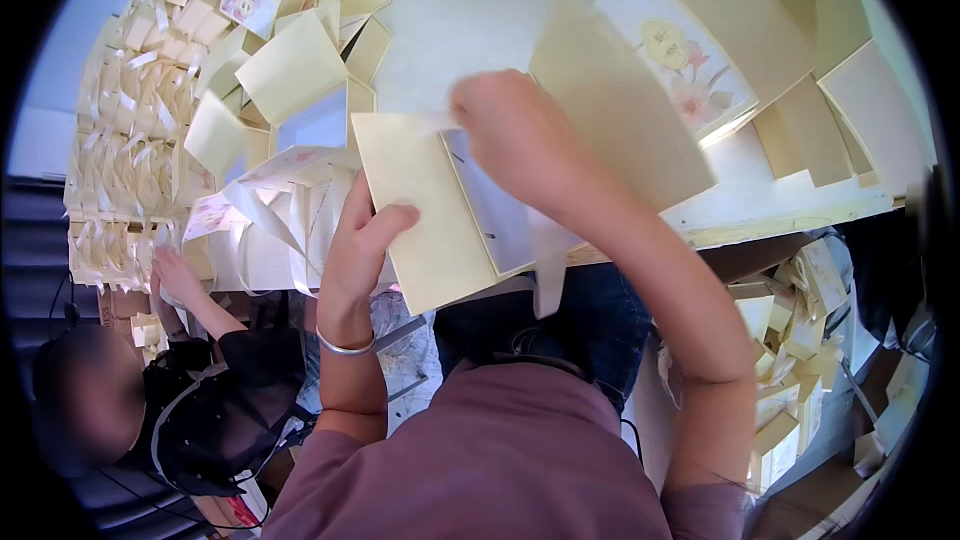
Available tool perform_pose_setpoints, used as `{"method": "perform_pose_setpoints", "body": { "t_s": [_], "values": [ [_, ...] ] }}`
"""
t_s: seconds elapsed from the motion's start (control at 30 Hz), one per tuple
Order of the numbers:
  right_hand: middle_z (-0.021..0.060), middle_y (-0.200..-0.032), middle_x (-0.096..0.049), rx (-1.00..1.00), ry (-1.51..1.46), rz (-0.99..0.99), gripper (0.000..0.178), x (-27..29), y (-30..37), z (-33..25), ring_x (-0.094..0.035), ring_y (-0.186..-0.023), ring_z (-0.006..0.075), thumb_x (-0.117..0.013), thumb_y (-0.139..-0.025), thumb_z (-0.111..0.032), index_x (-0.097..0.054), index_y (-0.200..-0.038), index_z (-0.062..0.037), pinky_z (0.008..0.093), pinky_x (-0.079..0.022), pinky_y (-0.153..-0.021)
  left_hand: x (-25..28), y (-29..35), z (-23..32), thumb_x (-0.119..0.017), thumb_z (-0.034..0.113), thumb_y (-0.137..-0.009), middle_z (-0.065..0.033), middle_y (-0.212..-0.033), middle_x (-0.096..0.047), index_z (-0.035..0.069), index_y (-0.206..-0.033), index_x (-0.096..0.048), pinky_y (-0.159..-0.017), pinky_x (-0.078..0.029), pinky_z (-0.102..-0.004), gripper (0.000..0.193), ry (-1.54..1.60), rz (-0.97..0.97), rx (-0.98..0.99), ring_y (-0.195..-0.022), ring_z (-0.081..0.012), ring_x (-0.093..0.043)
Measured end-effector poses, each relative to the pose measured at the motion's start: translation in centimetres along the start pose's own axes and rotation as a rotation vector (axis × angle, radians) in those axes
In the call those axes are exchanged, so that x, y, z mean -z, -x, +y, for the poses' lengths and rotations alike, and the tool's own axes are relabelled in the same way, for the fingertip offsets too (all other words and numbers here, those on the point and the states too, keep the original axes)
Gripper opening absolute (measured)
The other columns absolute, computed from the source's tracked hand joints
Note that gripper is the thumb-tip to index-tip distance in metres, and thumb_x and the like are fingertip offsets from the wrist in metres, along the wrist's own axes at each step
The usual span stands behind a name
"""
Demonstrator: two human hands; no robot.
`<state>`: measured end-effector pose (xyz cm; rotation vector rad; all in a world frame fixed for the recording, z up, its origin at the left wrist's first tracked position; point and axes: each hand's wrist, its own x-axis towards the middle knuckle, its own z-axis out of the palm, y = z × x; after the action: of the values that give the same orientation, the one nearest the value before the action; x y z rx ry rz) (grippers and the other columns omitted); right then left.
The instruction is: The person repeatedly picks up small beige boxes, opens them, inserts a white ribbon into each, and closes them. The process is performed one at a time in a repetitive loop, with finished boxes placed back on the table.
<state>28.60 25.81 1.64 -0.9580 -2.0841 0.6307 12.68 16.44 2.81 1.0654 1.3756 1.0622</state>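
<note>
Grasped in the left hand [358, 235], the open cream rectangular cardboard box [475, 197] overhangs the white table's [460, 20] near edge, lavender inside facing up, its left panel's [425, 220] long axis pointing away, far end leaning left. Whether the blurred, curled right hand [515, 145] pinches the white fabric ribbon [548, 275] cannot be told. Similar cream boxes [292, 68] lie beyond.

Left forearm [350, 385] reaches forward, nearly straight; left hand [352, 248] at its end, thumb [390, 227] stretched inward, fingers mostly hidden from me. Right elbow [722, 365] bent outward, forearm [645, 260] slanting across leftward. Right hand [510, 138] farther out, back uppermost, blurred, curled in, grip unclear.
</note>
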Motion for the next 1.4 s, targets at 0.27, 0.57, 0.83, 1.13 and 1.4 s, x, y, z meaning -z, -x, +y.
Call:
{"method": "perform_pose_setpoints", "body": {
  "t_s": [0.27,0.57,0.83,1.13,1.4],
  "values": [
    [0.0182,-0.065,-0.055,0.037,0.208,-0.320,0.007,-0.2,2.2,2.5,-0.055,-0.067,0.0351,-0.049,-0.068,-0.001,-0.056,-0.066,-0.0015,0.0425,-0.043,-0.059,1.2,2.4,-1.5,-0.051,0.003,-0.073,-0.0118,-0.108,-0.053,-0.005,-0.119,-0.038,-0.081,-0.042,-0.0275,0.048,0.179,0.010,0.134,-0.095,-0.0169,-0.053],
    [0.0189,-0.059,-0.050,0.021,0.019,-0.195,0.011,-1.4,1.7,2.6,-0.050,-0.061,0.0372,-0.049,-0.067,-0.002,-0.050,-0.057,0.0006,0.0429,-0.039,-0.054,1.2,2.8,-2.1,-0.049,0.004,-0.073,-0.0135,-0.107,-0.053,-0.005,-0.117,-0.039,-0.079,-0.044,-0.0291,0.046,0.198,0.070,0.119,-0.094,-0.0193,-0.055],
    [0.0210,-0.057,-0.046,-0.043,0.026,-0.394,0.012,-1.8,0.7,2.0,-0.048,-0.059,0.0384,-0.051,-0.065,-0.001,-0.046,-0.055,0.0019,0.0437,-0.036,-0.052,1.6,2.4,-3.1,-0.044,0.019,-0.085,-0.0135,-0.115,-0.049,-0.004,-0.122,-0.035,-0.086,-0.041,-0.0300,0.045,0.318,0.070,0.099,-0.103,-0.0197,-0.050],
    [0.0163,-0.070,-0.058,-0.028,-0.216,-0.443,0.024,-5.6,0.5,3.6,-0.057,-0.062,0.0277,-0.055,-0.070,-0.007,-0.059,-0.093,-0.0019,0.0347,-0.044,-0.060,1.7,-1.7,-8.9,-0.059,0.018,-0.075,-0.0131,-0.084,-0.061,0.001,-0.097,-0.056,-0.066,-0.046,-0.0330,0.028,-0.852,0.215,-0.398,-0.077,-0.0243,-0.060],
    [0.0034,-0.056,-0.045,-0.658,-1.426,-0.005,0.071,7.7,4.8,-5.0,-0.045,-0.048,0.0151,-0.050,-0.072,-0.008,-0.018,-0.134,-0.0003,0.0255,-0.039,-0.044,2.4,-4.7,-7.9,-0.055,0.021,-0.081,-0.0085,-0.084,-0.060,0.002,-0.099,-0.051,-0.064,-0.046,-0.0295,0.026,0.152,0.192,-0.213,-0.075,-0.0173,-0.059]
  ]
}}
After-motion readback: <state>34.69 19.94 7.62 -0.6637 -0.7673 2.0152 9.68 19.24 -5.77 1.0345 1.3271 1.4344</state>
